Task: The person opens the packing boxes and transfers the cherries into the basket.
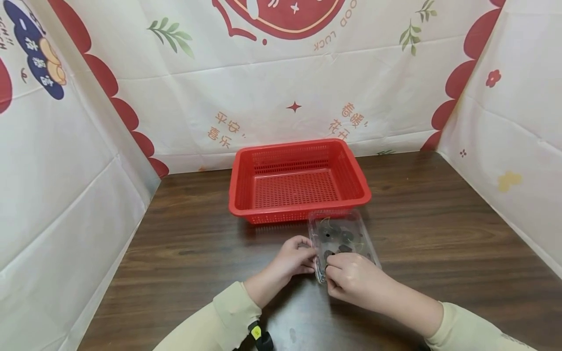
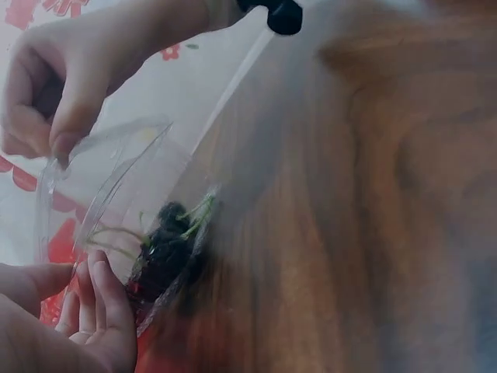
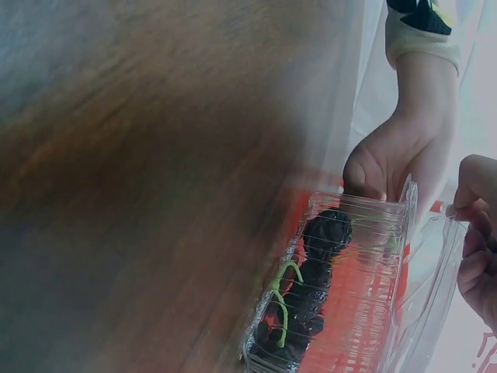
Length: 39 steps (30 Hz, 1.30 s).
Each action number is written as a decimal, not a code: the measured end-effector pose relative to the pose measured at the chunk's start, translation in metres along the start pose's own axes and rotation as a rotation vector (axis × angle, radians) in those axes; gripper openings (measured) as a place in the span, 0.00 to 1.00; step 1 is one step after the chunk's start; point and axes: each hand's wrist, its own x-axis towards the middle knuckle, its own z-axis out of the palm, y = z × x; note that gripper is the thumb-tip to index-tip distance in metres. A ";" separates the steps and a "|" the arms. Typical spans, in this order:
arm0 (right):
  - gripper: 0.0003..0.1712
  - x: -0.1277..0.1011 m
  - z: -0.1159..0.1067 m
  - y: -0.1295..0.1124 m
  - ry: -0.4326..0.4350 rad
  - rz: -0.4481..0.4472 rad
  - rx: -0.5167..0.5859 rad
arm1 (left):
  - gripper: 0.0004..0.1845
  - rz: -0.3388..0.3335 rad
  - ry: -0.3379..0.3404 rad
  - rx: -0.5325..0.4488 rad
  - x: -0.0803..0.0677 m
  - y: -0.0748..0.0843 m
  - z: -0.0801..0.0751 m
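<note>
A clear plastic clamshell box (image 1: pixel 351 226) rests on the table, with dark round fruits (image 3: pixel 299 287) on thin green stems inside, like dark cherries. Its lid (image 3: pixel 435 287) stands a little apart from the base along the near side. My right hand (image 1: pixel 355 280) pinches the lid's near edge between thumb and curled fingers. At the box's left side, my left hand (image 1: pixel 291 258) holds the rim, thumb by the edge and fingers against the wall (image 2: pixel 101 311). Part of the fruit is hidden behind my right hand in the head view.
A red slotted plastic basket (image 1: pixel 300 207) stands just behind the box, with nothing inside it. The dark wood-grain table (image 1: pixel 189 253) is bordered by white printed cloth (image 1: pixel 281 87) at the back and on both sides.
</note>
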 end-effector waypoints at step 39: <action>0.12 0.001 -0.015 0.001 0.224 0.011 0.078 | 0.09 0.037 -0.034 0.037 0.023 0.009 -0.008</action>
